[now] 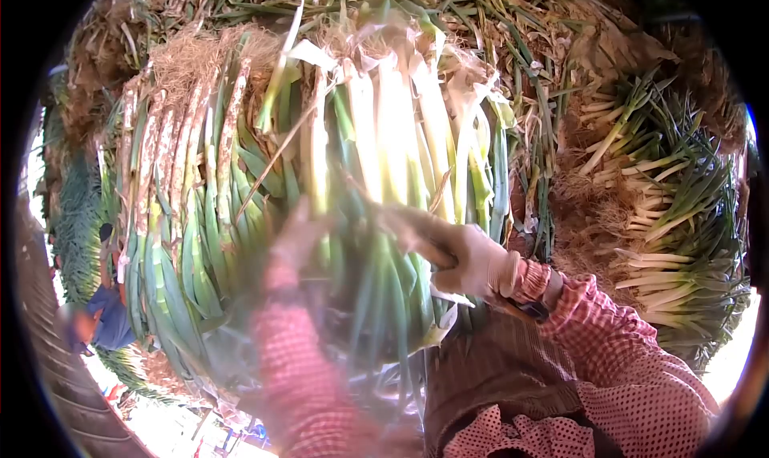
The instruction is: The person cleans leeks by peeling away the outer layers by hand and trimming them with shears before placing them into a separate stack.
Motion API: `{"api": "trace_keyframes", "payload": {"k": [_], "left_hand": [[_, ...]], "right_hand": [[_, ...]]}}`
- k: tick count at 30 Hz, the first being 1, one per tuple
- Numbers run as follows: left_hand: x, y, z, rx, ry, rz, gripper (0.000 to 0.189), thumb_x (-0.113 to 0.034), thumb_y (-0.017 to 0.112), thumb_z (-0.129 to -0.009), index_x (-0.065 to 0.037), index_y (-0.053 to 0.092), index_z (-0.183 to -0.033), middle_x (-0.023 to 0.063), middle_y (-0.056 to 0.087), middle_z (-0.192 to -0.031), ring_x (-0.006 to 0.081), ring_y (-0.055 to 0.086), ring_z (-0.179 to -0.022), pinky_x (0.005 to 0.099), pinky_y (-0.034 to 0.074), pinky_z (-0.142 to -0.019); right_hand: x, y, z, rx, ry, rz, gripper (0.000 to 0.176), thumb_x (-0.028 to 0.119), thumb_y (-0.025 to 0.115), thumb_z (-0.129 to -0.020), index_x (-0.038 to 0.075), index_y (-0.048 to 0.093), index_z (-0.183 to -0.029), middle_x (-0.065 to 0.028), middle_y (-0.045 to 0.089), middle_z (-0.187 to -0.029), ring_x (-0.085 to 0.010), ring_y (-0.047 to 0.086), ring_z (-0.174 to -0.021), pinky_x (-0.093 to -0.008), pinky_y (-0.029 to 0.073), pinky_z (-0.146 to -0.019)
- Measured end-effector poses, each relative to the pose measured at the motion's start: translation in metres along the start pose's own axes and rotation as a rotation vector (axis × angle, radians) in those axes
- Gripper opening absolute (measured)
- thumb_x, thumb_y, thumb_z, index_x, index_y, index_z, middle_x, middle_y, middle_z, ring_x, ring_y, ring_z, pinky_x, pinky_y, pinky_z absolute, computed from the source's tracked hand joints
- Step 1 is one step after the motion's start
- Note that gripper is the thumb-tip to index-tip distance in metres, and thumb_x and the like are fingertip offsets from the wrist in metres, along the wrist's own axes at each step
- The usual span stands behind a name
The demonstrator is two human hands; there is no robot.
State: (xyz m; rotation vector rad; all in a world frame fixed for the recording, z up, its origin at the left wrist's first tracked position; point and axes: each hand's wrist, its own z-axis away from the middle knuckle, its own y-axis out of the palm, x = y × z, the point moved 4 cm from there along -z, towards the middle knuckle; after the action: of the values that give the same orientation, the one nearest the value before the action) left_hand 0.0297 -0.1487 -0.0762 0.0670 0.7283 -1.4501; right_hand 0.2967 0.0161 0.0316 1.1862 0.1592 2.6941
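Long leeks or large green onions (388, 137) lie side by side in front of me, white stems and roots away from me, green leaves toward me. My right hand (473, 262), in a pale glove, is closed round a brown wooden handle (428, 246) whose far end is blurred over the leaves. My left hand (300, 238) is smeared by motion over the green leaves, left of the handle; its fingers cannot be made out. To its left lie more stalks with brown, soiled stems (172, 153).
Bundled onions with white stems (661, 258) are stacked at the right. Dry leaves and husks (513, 25) are heaped at the back. A large ribbed tyre-like edge (56, 354) curves along the left. Part of a person in blue clothing (110, 318) shows at the lower left.
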Motion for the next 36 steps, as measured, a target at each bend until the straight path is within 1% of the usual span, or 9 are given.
{"api": "trace_keyframes", "payload": {"k": [3, 7, 11, 13, 15, 18, 20, 31, 36], "left_hand": [[0.033, -0.014, 0.016, -0.085, 0.042, -0.017, 0.038, -0.008, 0.066, -0.096, 0.000, 0.054, -0.131, 0.0051, 0.063, -0.102, 0.0153, 0.059, -0.091, 0.0297, 0.051, -0.079], [-0.057, -0.005, 0.061, -0.250, 0.119, 0.170, 0.047, -0.023, 0.065, -0.102, 0.000, 0.053, -0.141, 0.0060, 0.064, -0.105, 0.0151, 0.062, -0.094, 0.0303, 0.053, -0.081], [0.030, 0.019, -0.010, -0.335, 0.229, 0.143, 0.067, -0.045, 0.064, -0.103, 0.008, 0.053, -0.141, 0.0109, 0.066, -0.123, 0.0181, 0.059, -0.111, 0.0318, 0.048, -0.098], [-0.004, 0.035, 0.023, -0.403, 0.058, -0.022, 0.053, -0.042, 0.059, -0.102, -0.001, 0.065, -0.135, 0.0247, 0.071, -0.122, 0.0324, 0.067, -0.112, 0.0400, 0.050, -0.098], [0.054, 0.050, -0.025, -0.541, 0.138, 0.538, 0.031, -0.020, 0.068, -0.103, 0.004, 0.066, -0.122, 0.0048, 0.069, -0.103, 0.0116, 0.060, -0.091, 0.0268, 0.051, -0.081], [0.000, 0.060, 0.007, -0.743, 0.074, 0.634, 0.017, -0.012, 0.067, -0.100, 0.001, 0.068, -0.111, 0.0009, 0.067, -0.090, 0.0092, 0.057, -0.077, 0.0262, 0.049, -0.069], [0.055, 0.060, -0.033, -1.007, 0.282, 0.282, 0.033, -0.028, 0.066, -0.096, -0.002, 0.070, -0.116, 0.0165, 0.074, -0.100, 0.0297, 0.069, -0.076, 0.0428, 0.057, -0.077], [-0.050, -0.072, -0.017, -0.223, -0.039, -0.374, 0.020, -0.021, 0.061, -0.098, -0.010, 0.076, -0.106, 0.0165, 0.075, -0.093, 0.0253, 0.073, -0.083, 0.0389, 0.056, -0.078], [-0.136, -0.114, 0.003, -0.877, 0.008, -0.887, 0.051, -0.034, 0.073, -0.093, -0.021, 0.059, -0.140, 0.0167, 0.060, -0.134, 0.0332, 0.065, -0.116, 0.0455, 0.055, -0.092]], "right_hand": [[0.001, 0.011, 0.012, 0.002, -0.047, -0.017, 0.097, 0.002, 0.061, -0.077, 0.010, 0.022, -0.165, -0.0116, 0.070, -0.101, -0.0174, 0.068, -0.083, -0.0296, 0.057, -0.078], [0.004, 0.026, 0.016, -0.044, -0.121, -0.095, 0.097, 0.005, 0.063, -0.075, 0.008, 0.024, -0.164, -0.0136, 0.069, -0.096, -0.0208, 0.069, -0.082, -0.0325, 0.056, -0.078], [-0.004, 0.035, 0.015, -0.072, 0.019, 0.011, 0.099, 0.006, 0.064, -0.075, 0.008, 0.023, -0.164, -0.0157, 0.071, -0.098, -0.0255, 0.072, -0.087, -0.0361, 0.057, -0.081], [-0.012, 0.042, 0.020, -0.036, 0.022, 0.074, 0.099, 0.006, 0.065, -0.076, 0.009, 0.022, -0.165, -0.0182, 0.072, -0.099, -0.0278, 0.073, -0.089, -0.0373, 0.058, -0.082], [-0.021, 0.046, 0.020, -0.021, 0.044, 0.098, 0.097, 0.006, 0.064, -0.077, 0.009, 0.022, -0.165, -0.0201, 0.073, -0.099, -0.0301, 0.074, -0.089, -0.0391, 0.059, -0.083], [-0.022, 0.047, 0.003, -0.072, 0.062, 0.104, 0.093, 0.007, 0.063, -0.079, 0.008, 0.024, -0.163, -0.0225, 0.073, -0.098, -0.0333, 0.073, -0.088, -0.0418, 0.059, -0.082], [-0.026, 0.046, -0.025, -0.130, 0.000, 0.168, 0.091, 0.011, 0.065, -0.080, 0.011, 0.027, -0.162, -0.0230, 0.073, -0.101, -0.0363, 0.073, -0.091, -0.0438, 0.059, -0.084], [0.010, 0.010, -0.119, -0.267, -0.153, 0.524, 0.091, -0.004, 0.063, -0.079, 0.002, 0.023, -0.161, -0.0149, 0.053, -0.147, -0.0261, 0.071, -0.091, -0.0320, 0.061, -0.070], [-0.006, 0.032, -0.117, -0.197, -0.130, 0.459, 0.092, 0.003, 0.066, -0.081, 0.004, 0.022, -0.162, -0.0162, 0.056, -0.145, -0.0284, 0.069, -0.103, -0.0352, 0.060, -0.081]]}}
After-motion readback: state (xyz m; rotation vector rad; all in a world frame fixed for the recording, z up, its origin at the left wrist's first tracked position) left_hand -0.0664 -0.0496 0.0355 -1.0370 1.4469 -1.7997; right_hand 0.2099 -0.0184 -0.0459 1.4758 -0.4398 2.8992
